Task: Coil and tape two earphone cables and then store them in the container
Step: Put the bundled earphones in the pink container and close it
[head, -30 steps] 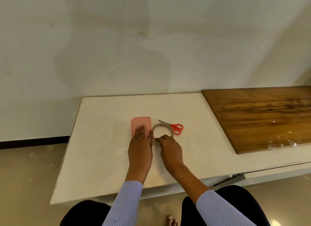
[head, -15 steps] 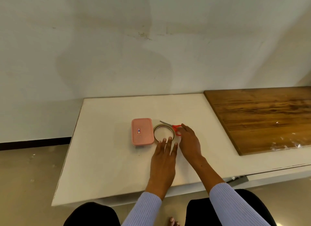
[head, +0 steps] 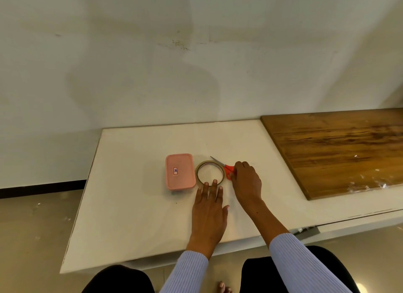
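A pink lidded container (head: 180, 171) with a small label sits on the white table (head: 135, 196). Right beside it lies a roll of clear tape (head: 209, 173). Red-handled scissors (head: 226, 171) lie against the tape's far right side, blades pointing up-left. My left hand (head: 209, 207) lies flat on the table, fingertips touching the tape's near rim. My right hand (head: 246, 181) covers the red scissor handles with its fingers curled on them. No earphone cable is visible.
A dark wooden board (head: 340, 148) lies on the table's right part, with bits of clear film near its front edge. A plain wall stands behind. The table's front edge runs just above my knees.
My left hand left the pink container's lid and slid right to the tape roll. My right hand moved from the tape's near rim to the scissor handles.
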